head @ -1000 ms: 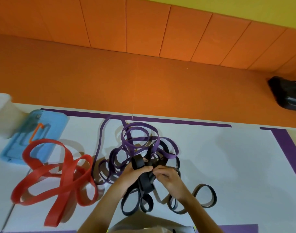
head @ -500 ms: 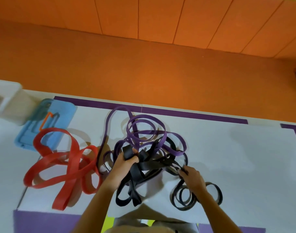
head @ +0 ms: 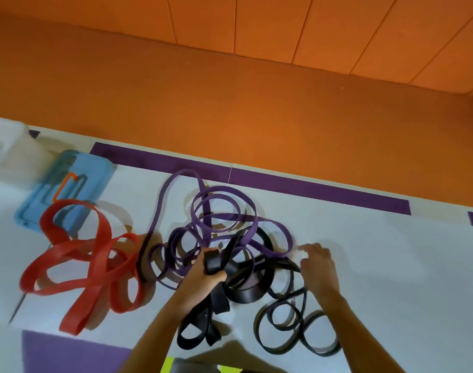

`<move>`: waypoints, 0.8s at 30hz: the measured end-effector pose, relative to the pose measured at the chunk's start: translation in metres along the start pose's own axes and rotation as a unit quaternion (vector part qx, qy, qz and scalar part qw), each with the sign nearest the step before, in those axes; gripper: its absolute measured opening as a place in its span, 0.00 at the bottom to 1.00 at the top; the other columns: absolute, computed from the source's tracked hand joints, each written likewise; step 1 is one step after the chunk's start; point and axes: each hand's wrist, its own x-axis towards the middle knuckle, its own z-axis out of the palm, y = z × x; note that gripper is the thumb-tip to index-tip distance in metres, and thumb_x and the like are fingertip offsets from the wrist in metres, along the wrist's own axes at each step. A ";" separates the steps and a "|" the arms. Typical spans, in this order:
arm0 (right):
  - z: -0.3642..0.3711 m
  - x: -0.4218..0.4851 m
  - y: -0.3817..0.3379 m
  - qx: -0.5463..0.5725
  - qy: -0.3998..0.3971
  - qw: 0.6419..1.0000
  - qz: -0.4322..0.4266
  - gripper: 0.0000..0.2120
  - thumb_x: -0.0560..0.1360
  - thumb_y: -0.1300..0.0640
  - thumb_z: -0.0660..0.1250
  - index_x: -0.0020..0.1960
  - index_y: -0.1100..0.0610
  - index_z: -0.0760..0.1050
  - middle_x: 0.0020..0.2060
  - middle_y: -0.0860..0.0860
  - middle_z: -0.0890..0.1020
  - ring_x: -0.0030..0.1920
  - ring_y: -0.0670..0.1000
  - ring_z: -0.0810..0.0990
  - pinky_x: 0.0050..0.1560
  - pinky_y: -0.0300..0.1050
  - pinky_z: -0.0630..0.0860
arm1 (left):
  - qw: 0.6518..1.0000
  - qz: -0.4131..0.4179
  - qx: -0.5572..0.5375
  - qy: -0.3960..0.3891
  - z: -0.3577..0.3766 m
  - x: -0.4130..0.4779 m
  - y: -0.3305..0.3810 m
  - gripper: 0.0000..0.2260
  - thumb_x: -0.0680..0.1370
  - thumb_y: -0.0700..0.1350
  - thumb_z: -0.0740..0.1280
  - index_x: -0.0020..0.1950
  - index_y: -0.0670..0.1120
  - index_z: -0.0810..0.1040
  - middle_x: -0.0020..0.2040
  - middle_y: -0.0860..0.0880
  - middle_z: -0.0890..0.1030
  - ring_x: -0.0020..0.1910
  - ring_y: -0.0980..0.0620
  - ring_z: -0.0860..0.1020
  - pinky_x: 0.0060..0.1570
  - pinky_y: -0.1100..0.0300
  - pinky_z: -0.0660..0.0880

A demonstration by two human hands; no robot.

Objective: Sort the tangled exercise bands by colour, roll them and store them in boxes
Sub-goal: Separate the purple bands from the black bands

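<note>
A tangle of purple bands (head: 219,219) and black bands (head: 246,289) lies in the middle of the white floor mat (head: 391,265). My left hand (head: 205,275) grips a bunch of wide black band loops, lifted a little above the pile. To the right, my right hand (head: 317,265) reaches toward the purple loop at the tangle's right edge, its fingers curled at the loop; a grip is not plain. Thin black loops (head: 291,329) trail near my right forearm. A red band (head: 87,265) lies apart on the left, loosely looped.
A light blue flat lid or tray (head: 65,189) with an orange clip lies at the far left, next to a white box (head: 4,152). Purple strips border the mat. Beyond it runs an orange padded wall (head: 256,103).
My right hand let go of the black loops near me and moved up and right to the purple loop. My left hand kept its hold on the black bunch. The camera tilted.
</note>
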 end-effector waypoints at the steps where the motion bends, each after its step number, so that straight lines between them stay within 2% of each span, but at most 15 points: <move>1: 0.001 0.007 -0.014 0.073 0.024 0.997 -0.032 0.16 0.81 0.64 0.61 0.62 0.51 0.80 0.58 0.50 0.82 0.60 0.52 0.79 0.57 0.43 0.76 | 1.000 -0.013 0.014 0.001 0.005 0.003 0.000 0.07 0.71 0.39 0.69 0.48 0.44 0.79 0.42 0.41 0.80 0.40 0.48 0.80 0.46 0.48 0.76; 2: 0.002 0.014 -0.030 0.137 0.024 0.989 -0.057 0.14 0.83 0.63 0.60 0.60 0.51 0.81 0.54 0.48 0.83 0.55 0.50 0.81 0.53 0.38 0.76 | 0.999 -0.037 0.031 0.010 0.009 0.006 0.000 0.08 0.71 0.41 0.70 0.49 0.47 0.79 0.43 0.41 0.81 0.40 0.49 0.81 0.47 0.46 0.78; 4: 0.005 0.030 -0.061 0.220 -0.006 0.971 -0.092 0.12 0.84 0.60 0.60 0.60 0.49 0.81 0.53 0.44 0.82 0.51 0.44 0.81 0.51 0.30 0.74 | 0.992 -0.094 0.087 0.021 0.014 0.011 0.000 0.08 0.71 0.46 0.70 0.49 0.55 0.79 0.45 0.48 0.85 0.42 0.54 0.83 0.51 0.51 0.81; 6: 0.013 0.049 -0.086 0.269 -0.044 0.957 -0.101 0.14 0.85 0.59 0.61 0.66 0.49 0.80 0.57 0.46 0.83 0.53 0.45 0.81 0.53 0.32 0.76 | 0.981 -0.130 0.145 0.008 0.019 0.015 0.002 0.09 0.73 0.50 0.71 0.52 0.59 0.78 0.43 0.53 0.86 0.44 0.57 0.84 0.54 0.52 0.83; 7: 0.017 0.058 -0.095 0.272 -0.063 0.955 -0.098 0.15 0.85 0.58 0.61 0.69 0.49 0.79 0.58 0.49 0.84 0.49 0.45 0.81 0.49 0.33 0.76 | 0.977 -0.137 0.161 0.001 0.022 0.017 0.005 0.11 0.74 0.52 0.70 0.55 0.61 0.78 0.43 0.54 0.85 0.44 0.57 0.84 0.54 0.51 0.83; 9: 0.022 0.075 -0.107 0.228 -0.080 0.965 -0.098 0.17 0.86 0.55 0.58 0.71 0.49 0.78 0.59 0.53 0.84 0.44 0.44 0.80 0.41 0.32 0.73 | 0.975 -0.145 0.169 -0.020 0.028 0.024 0.010 0.21 0.74 0.51 0.70 0.66 0.62 0.75 0.46 0.54 0.85 0.46 0.56 0.84 0.54 0.51 0.83; 10: 0.025 0.082 -0.109 0.195 -0.083 0.972 -0.099 0.18 0.86 0.54 0.57 0.71 0.49 0.78 0.62 0.53 0.83 0.49 0.47 0.80 0.45 0.35 0.75 | 0.971 -0.156 0.179 -0.037 0.031 0.027 0.012 0.27 0.75 0.50 0.70 0.74 0.62 0.70 0.48 0.54 0.85 0.47 0.55 0.84 0.52 0.53 0.82; 12: 0.026 0.090 -0.107 0.111 -0.072 0.986 -0.101 0.18 0.85 0.56 0.57 0.70 0.47 0.79 0.66 0.53 0.79 0.62 0.55 0.76 0.59 0.49 0.77 | 0.953 -0.185 0.228 -0.071 0.035 0.033 0.015 0.37 0.76 0.49 0.70 0.82 0.62 0.59 0.51 0.54 0.83 0.47 0.53 0.83 0.46 0.56 0.79; 13: 0.025 0.092 -0.105 0.058 -0.045 0.991 -0.108 0.18 0.85 0.56 0.58 0.68 0.47 0.81 0.65 0.52 0.78 0.64 0.56 0.73 0.62 0.53 0.75 | 0.944 -0.197 0.253 -0.078 0.036 0.035 0.016 0.39 0.76 0.49 0.70 0.83 0.63 0.56 0.51 0.53 0.83 0.47 0.52 0.83 0.46 0.56 0.78; 15: 0.022 0.095 -0.096 -0.032 0.014 0.991 -0.128 0.14 0.84 0.56 0.61 0.61 0.46 0.84 0.65 0.51 0.75 0.66 0.57 0.71 0.65 0.55 0.72 | 0.932 -0.211 0.287 -0.069 0.037 0.037 0.014 0.41 0.78 0.50 0.70 0.84 0.65 0.51 0.48 0.52 0.81 0.49 0.47 0.83 0.50 0.52 0.81; 17: 0.020 0.096 -0.086 -0.066 0.010 0.989 -0.133 0.11 0.82 0.57 0.65 0.58 0.47 0.83 0.68 0.51 0.72 0.70 0.58 0.68 0.67 0.59 0.71 | 0.929 -0.211 0.302 -0.041 0.038 0.036 0.012 0.42 0.79 0.51 0.69 0.85 0.66 0.47 0.44 0.52 0.81 0.47 0.47 0.83 0.51 0.51 0.82; 18: 0.020 0.095 -0.082 -0.061 -0.013 0.990 -0.125 0.11 0.81 0.58 0.65 0.59 0.47 0.81 0.68 0.52 0.72 0.70 0.59 0.70 0.66 0.61 0.73 | 0.929 -0.211 0.303 -0.021 0.038 0.035 0.010 0.42 0.79 0.52 0.69 0.85 0.66 0.46 0.44 0.52 0.81 0.46 0.48 0.83 0.52 0.51 0.82; 20: 0.019 0.092 -0.076 -0.049 -0.050 0.990 -0.119 0.14 0.81 0.59 0.64 0.65 0.48 0.75 0.63 0.54 0.75 0.63 0.62 0.77 0.59 0.59 0.79 | 0.930 -0.210 0.301 0.016 0.038 0.031 0.006 0.43 0.78 0.53 0.68 0.84 0.67 0.44 0.45 0.52 0.83 0.45 0.49 0.83 0.52 0.51 0.83; 22: 0.017 0.088 -0.071 -0.053 -0.054 0.988 -0.131 0.16 0.83 0.56 0.63 0.70 0.47 0.70 0.60 0.56 0.77 0.57 0.62 0.81 0.54 0.54 0.80 | 0.930 -0.202 0.305 0.039 0.035 0.026 0.004 0.42 0.79 0.54 0.68 0.84 0.67 0.43 0.41 0.53 0.82 0.41 0.53 0.82 0.45 0.55 0.81; 24: 0.015 0.086 -0.066 -0.056 -0.067 0.986 -0.140 0.18 0.84 0.56 0.63 0.73 0.48 0.68 0.60 0.56 0.80 0.56 0.61 0.83 0.54 0.51 0.80 | 0.930 -0.196 0.308 0.053 0.030 0.021 0.003 0.41 0.80 0.54 0.67 0.84 0.66 0.43 0.37 0.54 0.80 0.37 0.55 0.80 0.36 0.61 0.76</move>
